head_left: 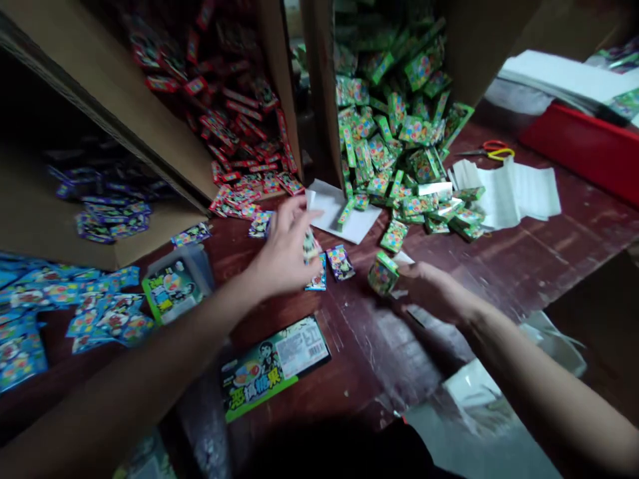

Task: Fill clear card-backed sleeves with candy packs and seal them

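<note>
a dark red table [524, 263] spans the scene, cardboard cartons [482, 46] on its far side. near, left of centre, lies a printed card [274, 364]. the left hand [287, 249] curls by a blue packet [318, 278]; i cannot tell whether it grips it. the right hand [439, 293] pinches a green box [383, 274], right of a purple packet [340, 262].

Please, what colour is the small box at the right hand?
The small box is mainly green, with multicoloured print; it shows in the head view.
</note>
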Demonstrator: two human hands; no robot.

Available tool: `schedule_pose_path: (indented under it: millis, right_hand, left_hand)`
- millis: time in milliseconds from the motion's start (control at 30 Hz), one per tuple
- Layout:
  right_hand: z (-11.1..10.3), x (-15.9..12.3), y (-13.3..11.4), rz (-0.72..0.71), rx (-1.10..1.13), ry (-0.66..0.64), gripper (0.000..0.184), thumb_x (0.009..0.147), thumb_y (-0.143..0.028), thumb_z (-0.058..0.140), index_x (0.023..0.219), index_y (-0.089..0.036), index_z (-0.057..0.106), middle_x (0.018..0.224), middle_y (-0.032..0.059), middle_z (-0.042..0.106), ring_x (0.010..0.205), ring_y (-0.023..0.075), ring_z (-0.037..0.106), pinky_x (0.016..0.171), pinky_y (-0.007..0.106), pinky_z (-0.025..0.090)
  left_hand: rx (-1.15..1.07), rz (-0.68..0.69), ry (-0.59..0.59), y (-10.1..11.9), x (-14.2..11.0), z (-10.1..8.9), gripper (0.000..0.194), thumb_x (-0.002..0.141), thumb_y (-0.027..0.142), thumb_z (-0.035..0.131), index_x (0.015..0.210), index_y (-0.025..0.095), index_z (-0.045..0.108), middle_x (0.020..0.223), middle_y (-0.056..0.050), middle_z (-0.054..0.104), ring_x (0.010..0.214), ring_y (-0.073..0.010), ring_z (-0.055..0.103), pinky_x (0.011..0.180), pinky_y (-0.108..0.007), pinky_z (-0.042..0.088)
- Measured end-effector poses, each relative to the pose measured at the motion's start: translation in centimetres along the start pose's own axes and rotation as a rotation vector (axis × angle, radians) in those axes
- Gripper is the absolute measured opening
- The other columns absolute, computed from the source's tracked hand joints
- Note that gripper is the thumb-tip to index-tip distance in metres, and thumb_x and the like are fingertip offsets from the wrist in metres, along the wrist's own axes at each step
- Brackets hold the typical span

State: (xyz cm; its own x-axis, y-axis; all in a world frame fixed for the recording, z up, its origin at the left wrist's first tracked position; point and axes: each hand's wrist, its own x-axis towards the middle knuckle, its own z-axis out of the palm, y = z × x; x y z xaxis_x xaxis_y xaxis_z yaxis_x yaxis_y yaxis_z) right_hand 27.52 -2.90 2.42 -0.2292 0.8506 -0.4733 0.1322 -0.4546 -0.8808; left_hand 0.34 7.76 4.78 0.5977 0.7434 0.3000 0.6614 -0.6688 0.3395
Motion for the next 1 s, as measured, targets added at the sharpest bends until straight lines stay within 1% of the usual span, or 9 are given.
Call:
schedule_pose_path:
  millis: [100,233,367,467,600,700,833,933,1000]
  right_hand:
    - [2.2,-4.8,3.3,0.281,0.390,-0.157,0.051,0.090,-0.051,0.037,0.129,-0.021,0.051,0.121,0.0130,0.067,0.098,0.0246,0.071,0.061,0.029,0.056]
    - [3.8,-9.4,5.6,0.251,-0.140,0.125,0.058,0.096,-0.052,0.042,0.147,-0.028,0.031,0.118,0.0121,0.068,0.091,0.0269,0.073,0.073,0.043,0.060]
    - [3.2,-10.2,6.2,-0.196,-0.971,0.199,0.068,0.093,-0.042,0.057,0.153,-0.020,0.033,0.139,0.0187,0.058,0.125,0.0370,0.056,0.102,0.058,0.048]
    - [3.1,-8.4,6.8,-0.534,-1.149,0.028,0.062,0.097,-0.027,0.052,0.155,-0.020,0.032,0.157,0.0126,0.042,0.144,0.0318,0.038,0.115,0.051,0.039]
    - [3.7,-7.5,8.2,-0.460,-1.200,0.155,0.045,0.100,-0.040,0.051,0.140,-0.019,0.052,0.126,0.0139,0.065,0.111,0.0283,0.063,0.095,0.045,0.053]
    - [3.9,-8.9,9.0,-0.341,-1.155,0.283,0.067,0.088,-0.065,0.060,0.134,-0.017,0.056,0.106,0.0137,0.068,0.095,0.0305,0.066,0.082,0.046,0.056]
    - [2.8,-9.9,9.1,-0.483,-1.122,0.216,0.089,0.081,-0.071,0.064,0.150,-0.021,0.040,0.139,0.0191,0.056,0.121,0.0378,0.056,0.098,0.055,0.050]
    - [1.6,-8.2,8.7,-0.634,-1.119,0.049,0.089,0.089,-0.057,0.063,0.160,-0.024,0.021,0.163,0.0158,0.030,0.146,0.0383,0.031,0.113,0.060,0.037]
    - [1.4,-6.7,8.6,-0.685,-1.082,-0.049,0.083,0.092,-0.051,0.062,0.160,-0.023,0.022,0.161,0.0160,0.033,0.146,0.0357,0.032,0.113,0.058,0.038]
  left_hand:
    - [-0.175,0.132,-0.239,6.2,-6.5,1.0,0.079,0.075,0.015,0.063,0.148,0.021,0.036,0.159,-0.013,0.024,0.145,-0.0329,0.030,0.120,-0.051,0.032]
    - [-0.154,0.073,-0.392,9.6,-11.3,3.5,0.084,0.080,0.027,0.070,0.153,0.021,0.029,0.160,-0.015,0.029,0.144,-0.0362,0.032,0.117,-0.052,0.036]
    - [-0.063,0.009,-0.363,9.4,-12.0,4.6,0.101,0.073,0.042,0.080,0.154,0.015,0.027,0.147,-0.017,0.045,0.138,-0.0384,0.039,0.120,-0.057,0.027]
    - [-0.024,-0.011,-0.356,9.6,-12.2,4.3,0.096,0.076,0.038,0.076,0.154,0.014,0.026,0.139,-0.017,0.052,0.130,-0.0367,0.046,0.117,-0.055,0.032]
    - [-0.033,0.034,-0.390,11.0,-13.2,4.2,0.098,0.083,0.028,0.070,0.159,0.014,0.009,0.152,-0.017,0.044,0.139,-0.0319,0.042,0.121,-0.050,0.025]
    - [-0.057,0.095,-0.426,11.3,-13.9,4.7,0.111,0.080,0.038,0.076,0.159,0.015,0.002,0.163,-0.018,0.029,0.149,-0.0304,0.030,0.125,-0.049,0.015]
    - [-0.036,0.074,-0.391,10.2,-14.0,4.9,0.124,0.069,0.058,0.081,0.159,0.018,0.005,0.157,-0.021,0.037,0.147,-0.0374,0.032,0.123,-0.060,0.009]
    - [-0.037,0.073,-0.398,9.4,-13.7,4.8,0.117,0.075,0.055,0.076,0.159,0.015,0.005,0.145,-0.020,0.049,0.140,-0.0354,0.042,0.123,-0.060,0.010]
    - [-0.048,0.060,-0.399,9.3,-13.5,4.9,0.113,0.078,0.051,0.074,0.159,0.013,0.004,0.143,-0.019,0.051,0.138,-0.0338,0.042,0.123,-0.059,0.009]
